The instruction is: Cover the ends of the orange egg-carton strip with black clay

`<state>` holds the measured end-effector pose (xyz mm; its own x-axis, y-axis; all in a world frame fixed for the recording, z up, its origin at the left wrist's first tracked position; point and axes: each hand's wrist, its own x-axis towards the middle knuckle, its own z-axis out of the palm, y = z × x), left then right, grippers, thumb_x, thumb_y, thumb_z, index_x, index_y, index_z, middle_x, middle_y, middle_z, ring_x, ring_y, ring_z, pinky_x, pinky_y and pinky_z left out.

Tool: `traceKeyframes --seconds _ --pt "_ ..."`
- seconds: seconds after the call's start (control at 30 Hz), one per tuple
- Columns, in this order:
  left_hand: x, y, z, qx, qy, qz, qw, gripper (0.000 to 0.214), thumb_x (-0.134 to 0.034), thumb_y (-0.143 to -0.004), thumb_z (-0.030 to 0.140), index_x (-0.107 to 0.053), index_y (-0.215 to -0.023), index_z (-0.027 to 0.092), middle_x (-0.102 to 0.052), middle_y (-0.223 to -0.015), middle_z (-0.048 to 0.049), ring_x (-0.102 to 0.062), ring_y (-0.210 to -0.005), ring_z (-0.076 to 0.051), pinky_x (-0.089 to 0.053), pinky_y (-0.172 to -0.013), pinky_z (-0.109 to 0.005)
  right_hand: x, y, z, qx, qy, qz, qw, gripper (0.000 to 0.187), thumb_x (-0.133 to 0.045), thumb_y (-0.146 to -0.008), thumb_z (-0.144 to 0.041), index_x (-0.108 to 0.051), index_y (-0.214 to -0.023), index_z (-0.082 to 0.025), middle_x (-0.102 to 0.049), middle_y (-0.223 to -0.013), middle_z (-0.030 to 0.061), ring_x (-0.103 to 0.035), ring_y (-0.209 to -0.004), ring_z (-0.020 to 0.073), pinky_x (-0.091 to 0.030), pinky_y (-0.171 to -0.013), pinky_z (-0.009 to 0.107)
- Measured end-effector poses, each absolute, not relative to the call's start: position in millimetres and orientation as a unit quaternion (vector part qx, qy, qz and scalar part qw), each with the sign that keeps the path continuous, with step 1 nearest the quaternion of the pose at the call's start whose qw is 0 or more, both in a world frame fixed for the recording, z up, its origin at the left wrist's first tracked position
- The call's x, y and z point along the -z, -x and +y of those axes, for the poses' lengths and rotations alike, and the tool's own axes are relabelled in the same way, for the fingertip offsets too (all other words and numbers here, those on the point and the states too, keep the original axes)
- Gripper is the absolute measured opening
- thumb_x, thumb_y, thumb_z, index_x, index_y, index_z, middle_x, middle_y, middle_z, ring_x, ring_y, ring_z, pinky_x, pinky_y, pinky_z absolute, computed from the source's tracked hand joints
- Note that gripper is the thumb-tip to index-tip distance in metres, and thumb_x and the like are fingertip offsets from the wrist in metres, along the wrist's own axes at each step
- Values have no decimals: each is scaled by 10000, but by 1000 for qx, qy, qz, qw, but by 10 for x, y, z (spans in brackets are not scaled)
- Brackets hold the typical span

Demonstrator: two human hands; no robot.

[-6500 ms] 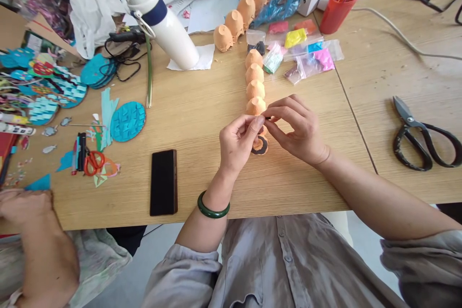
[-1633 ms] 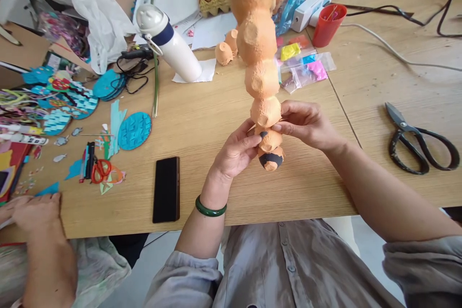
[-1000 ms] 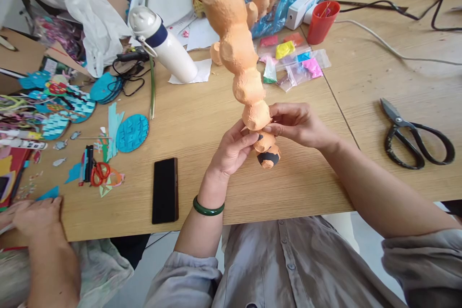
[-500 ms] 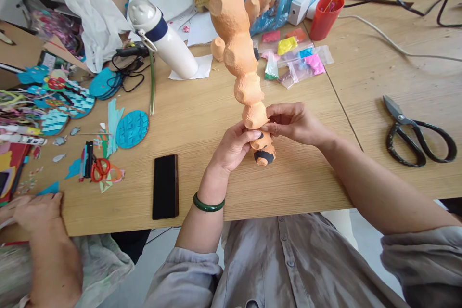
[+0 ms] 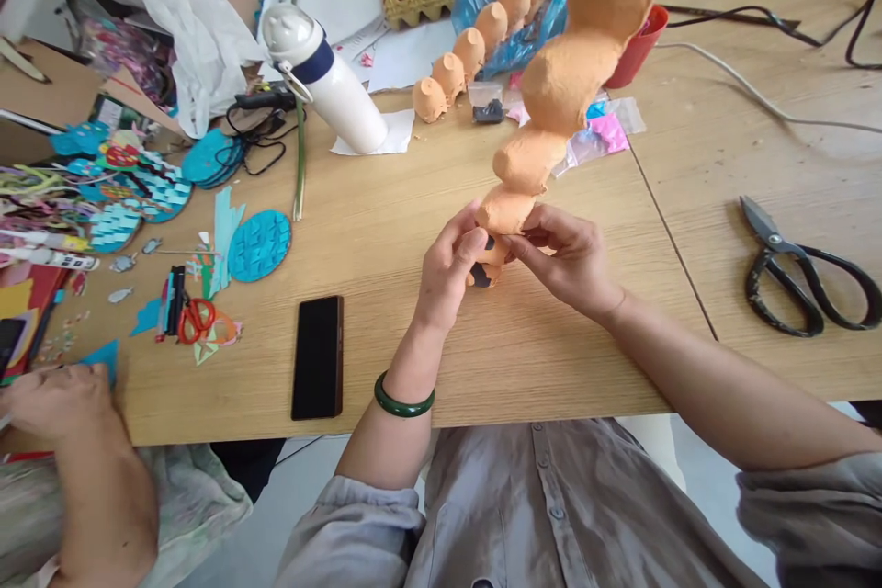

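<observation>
Pinching the bottom end of a string of orange egg-carton cups (image 5: 551, 92) between both hands, I am holding it above the worktop (image 5: 386, 230), roughly midway along the near edge. The rest of the string is rising and leaning off to the right, its top running out of the frame. My left hand (image 5: 451, 271), the one with the green bangle, is curled almost closed, thumb and fingertips pressing on the lowest plain cup. My right hand (image 5: 561, 257) is gripping the same joint from the other side, fingers bent round it. Just beneath them the black-banded end cup (image 5: 484, 274) is hanging close to the wood; whether it is touching, I cannot tell.

The danger, as I am judging it, is the lean. So much length is riding on so small a grip that the string could buckle at a joint or swing down towards the far edge, striking the red cup (image 5: 638, 55) or scattering the small bags (image 5: 606, 129) beside it. Squeezing harder could crush the soft pulp.

A phone (image 5: 318, 356) is lying by the near edge, scissors (image 5: 806, 276) towards the right edge, and a co-worker's hand (image 5: 55, 395) is resting at the near left corner.
</observation>
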<state>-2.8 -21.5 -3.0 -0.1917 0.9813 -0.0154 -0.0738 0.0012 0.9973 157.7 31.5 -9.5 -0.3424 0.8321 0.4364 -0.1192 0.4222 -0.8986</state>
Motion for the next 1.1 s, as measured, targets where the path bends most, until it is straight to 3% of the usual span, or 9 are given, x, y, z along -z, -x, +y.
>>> traceKeyframes --seconds 0.13,0.3,0.57,0.87,1.1 --pt "9 7 -218 -545 -473 540 432 470 -684 -898 673 -768 -1064 241 -794 -1017 -64 -715 -1130 -266 -569 -1009 -405 90 -1577 292 -393 272 -708 520 221 -702 -988 -351 -622 -843 -205 -649 -795 -1 -669 -680 125 -632 -641 264" --pt "37 -4 -226 -549 -473 521 452 422 -663 -933 637 -771 -1035 242 -784 -957 -39 -705 -1102 -246 -562 -984 -360 30 -1592 269 -390 301 -711 502 243 -673 -998 -386 -594 -834 -224 -642 -803 11 -652 -694 139 -635 -640 274" --pt "21 -16 -244 -532 -466 508 492 440 -709 -931 570 -751 -1217 239 -785 -1136 -55 -712 -1118 -252 -562 -954 -353 46 -1569 221 -429 349 -671 494 283 -703 -969 -438 -585 -819 -229 -625 -785 15 -630 -697 154 -605 -624 297" --pt "64 -28 -250 -516 -523 506 452 578 -666 -968 540 -634 -1445 214 -657 -1488 -111 -547 -1468 -280 -406 -1258 -405 86 -1531 254 -560 370 -552 496 401 -833 -843 -536 -573 -838 -230 -633 -730 -14 -678 -673 159 -636 -670 331" --pt "135 5 -245 -504 -525 509 460 642 -666 -963 552 -584 -1506 221 -605 -1549 -130 -486 -1524 -296 -354 -1299 -430 71 -1525 311 -596 374 -514 490 450 -900 -760 -530 -571 -803 -225 -593 -698 -33 -664 -656 138 -642 -601 284"
